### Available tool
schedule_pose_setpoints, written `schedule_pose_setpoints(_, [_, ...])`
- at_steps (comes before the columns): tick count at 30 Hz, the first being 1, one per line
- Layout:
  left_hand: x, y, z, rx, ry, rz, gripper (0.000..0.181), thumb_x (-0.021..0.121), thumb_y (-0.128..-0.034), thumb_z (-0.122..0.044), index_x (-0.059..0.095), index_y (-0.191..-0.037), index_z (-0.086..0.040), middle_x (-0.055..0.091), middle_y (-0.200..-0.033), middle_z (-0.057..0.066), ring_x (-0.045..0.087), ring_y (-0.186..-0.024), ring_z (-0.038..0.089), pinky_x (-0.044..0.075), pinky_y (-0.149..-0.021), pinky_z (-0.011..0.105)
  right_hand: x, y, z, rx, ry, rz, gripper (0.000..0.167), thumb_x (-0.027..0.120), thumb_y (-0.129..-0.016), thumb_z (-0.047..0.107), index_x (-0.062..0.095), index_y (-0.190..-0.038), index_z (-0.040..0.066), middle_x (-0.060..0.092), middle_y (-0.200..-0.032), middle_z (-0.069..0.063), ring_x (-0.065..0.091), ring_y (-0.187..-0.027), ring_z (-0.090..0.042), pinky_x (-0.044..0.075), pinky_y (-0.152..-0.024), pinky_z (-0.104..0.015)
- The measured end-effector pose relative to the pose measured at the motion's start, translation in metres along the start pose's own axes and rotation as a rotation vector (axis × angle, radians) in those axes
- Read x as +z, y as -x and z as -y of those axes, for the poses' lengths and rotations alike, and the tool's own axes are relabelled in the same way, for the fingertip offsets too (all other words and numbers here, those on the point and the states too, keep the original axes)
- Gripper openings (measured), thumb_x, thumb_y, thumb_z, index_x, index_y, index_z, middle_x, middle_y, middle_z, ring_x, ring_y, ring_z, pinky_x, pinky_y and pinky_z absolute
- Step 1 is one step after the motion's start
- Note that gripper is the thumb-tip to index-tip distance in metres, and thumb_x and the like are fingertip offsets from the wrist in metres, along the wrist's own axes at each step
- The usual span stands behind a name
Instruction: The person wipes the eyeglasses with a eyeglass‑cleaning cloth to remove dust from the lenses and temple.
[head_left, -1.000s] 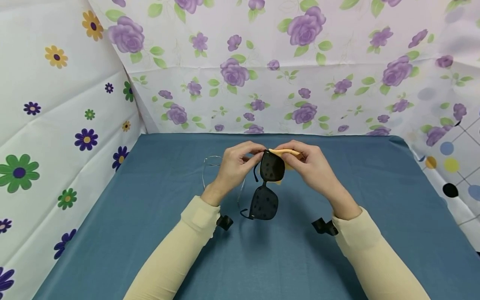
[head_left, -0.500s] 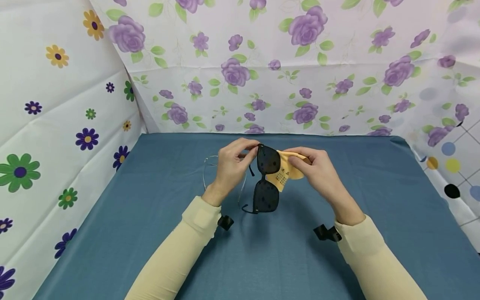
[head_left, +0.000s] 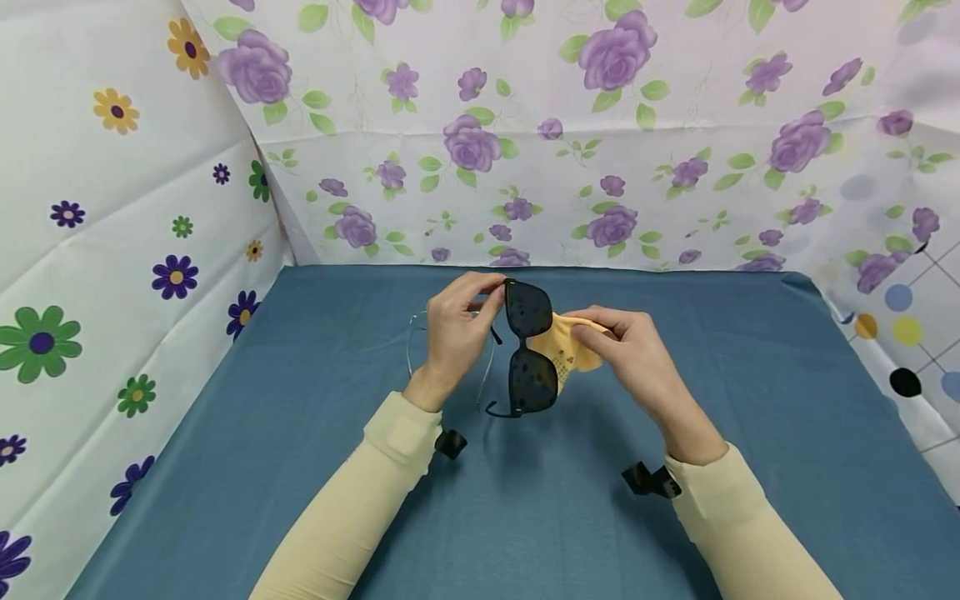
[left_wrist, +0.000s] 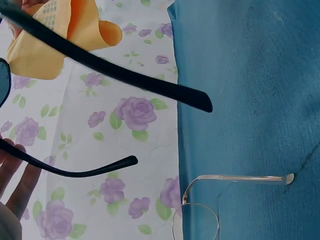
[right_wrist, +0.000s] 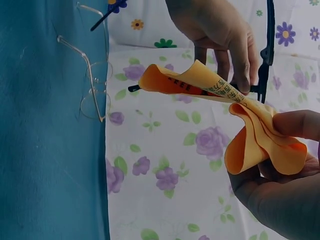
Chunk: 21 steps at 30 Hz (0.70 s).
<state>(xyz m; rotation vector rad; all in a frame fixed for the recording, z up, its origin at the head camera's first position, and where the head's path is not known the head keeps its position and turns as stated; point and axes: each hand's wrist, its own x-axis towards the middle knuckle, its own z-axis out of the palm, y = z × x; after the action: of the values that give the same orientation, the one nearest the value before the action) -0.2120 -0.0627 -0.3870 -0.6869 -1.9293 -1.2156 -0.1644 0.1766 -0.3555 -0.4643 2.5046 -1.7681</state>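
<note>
Black sunglasses [head_left: 528, 323], long axis near upright, pinched at the upper end by the left hand [head_left: 459, 329] above the tabletop [head_left: 337, 358] toward its far edge; printed yellow lens cloth [head_left: 576, 348], pinched by the right hand [head_left: 639, 354], extending leftward behind the lenses, contact unclear.

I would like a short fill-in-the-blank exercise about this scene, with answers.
1. The right hand pinches a yellow cloth, while the ____ hand holds the sunglasses.
2. The wire-framed glasses rest on the ____ table cover.
3. The roses on the back curtain are ____.
Missing words: left; blue; purple.
</note>
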Motion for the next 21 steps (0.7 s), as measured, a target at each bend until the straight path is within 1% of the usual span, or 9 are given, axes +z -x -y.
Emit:
schedule_pose_setpoints(4, [-0.001,0.0,0.0,-0.005,-0.021,-0.015,0.015,0.071,-0.0997,-0.005,0.077,-0.111,0.002,0.075,-0.1,0.015,0.074,-0.09,0.026,0.064,-0.072,0.034,0.003,0.002,-0.001,-0.02,-0.021,-0.001,0.027,0.065,-0.106,0.028,0.078,-0.123,0.012,0.071,-0.107,-0.011,0.053,-0.085,-0.029,0.041,-0.068,-0.033])
schedule_pose_setpoints(7, [-0.002,0.0,0.001,-0.007,-0.031,-0.026,0.015,0.071,-0.1,-0.005,0.077,-0.111,0.002,0.075,-0.1,0.015,0.074,-0.089,0.026,0.064,-0.072,0.034,0.006,0.002,-0.002,-0.036,-0.04,0.004,0.026,0.066,-0.105,0.027,0.078,-0.122,0.01,0.072,-0.106,-0.011,0.056,-0.087,-0.027,0.045,-0.07,-0.032])
schedule_pose_setpoints(9, [-0.002,0.0,0.002,-0.008,-0.039,-0.032,0.015,0.071,-0.1,-0.005,0.077,-0.111,0.002,0.075,-0.1,0.015,0.074,-0.089,0.025,0.064,-0.072,0.033,0.008,0.003,-0.002,-0.046,-0.047,0.012,0.026,0.066,-0.105,0.026,0.078,-0.122,0.01,0.072,-0.108,-0.01,0.056,-0.087,-0.028,0.046,-0.07,-0.032])
schedule_pose_setpoints(11, [-0.002,0.0,0.002,-0.007,-0.047,-0.036,0.014,0.071,-0.0999,-0.006,0.077,-0.11,0.002,0.075,-0.099,0.015,0.074,-0.089,0.025,0.063,-0.072,0.033,0.01,0.004,-0.002,-0.056,-0.046,0.021,0.025,0.066,-0.105,0.026,0.079,-0.121,0.011,0.073,-0.11,-0.008,0.059,-0.089,-0.027,0.048,-0.073,-0.032])
schedule_pose_setpoints(14, [-0.002,0.0,0.003,0.002,-0.063,-0.039,0.014,0.071,-0.0997,-0.006,0.078,-0.11,0.001,0.075,-0.099,0.014,0.074,-0.088,0.024,0.063,-0.072,0.033,0.014,0.004,-0.001,-0.085,-0.026,0.031,0.025,0.067,-0.105,0.026,0.079,-0.12,0.012,0.073,-0.113,-0.005,0.062,-0.094,-0.027,0.052,-0.076,-0.03])
schedule_pose_setpoints(16, [-0.002,0.0,0.003,0.014,-0.081,-0.039,0.014,0.072,-0.0996,-0.007,0.078,-0.109,0.001,0.075,-0.098,0.013,0.074,-0.087,0.024,0.063,-0.072,0.032,0.016,0.005,0.001,-0.12,-0.002,0.037,0.024,0.066,-0.105,0.024,0.079,-0.121,0.011,0.073,-0.113,-0.005,0.064,-0.096,-0.026,0.055,-0.079,-0.031])
schedule_pose_setpoints(18, [-0.002,0.0,0.003,0.03,-0.106,-0.036,0.013,0.072,-0.0994,-0.007,0.078,-0.109,0.0,0.076,-0.098,0.013,0.074,-0.087,0.024,0.063,-0.071,0.032,0.018,0.006,0.002,-0.158,0.028,0.042,0.023,0.066,-0.105,0.021,0.079,-0.121,0.012,0.072,-0.112,-0.004,0.065,-0.095,-0.025,0.056,-0.08,-0.032])
schedule_pose_setpoints(21, [-0.001,0.0,0.003,0.053,-0.14,-0.025,0.013,0.072,-0.0992,-0.008,0.078,-0.108,0.0,0.076,-0.098,0.013,0.074,-0.085,0.023,0.063,-0.07,0.031,0.021,0.008,0.004,-0.21,0.074,0.033,0.022,0.066,-0.105,0.016,0.079,-0.122,0.013,0.07,-0.111,-0.002,0.063,-0.094,-0.019,0.053,-0.082,-0.034])
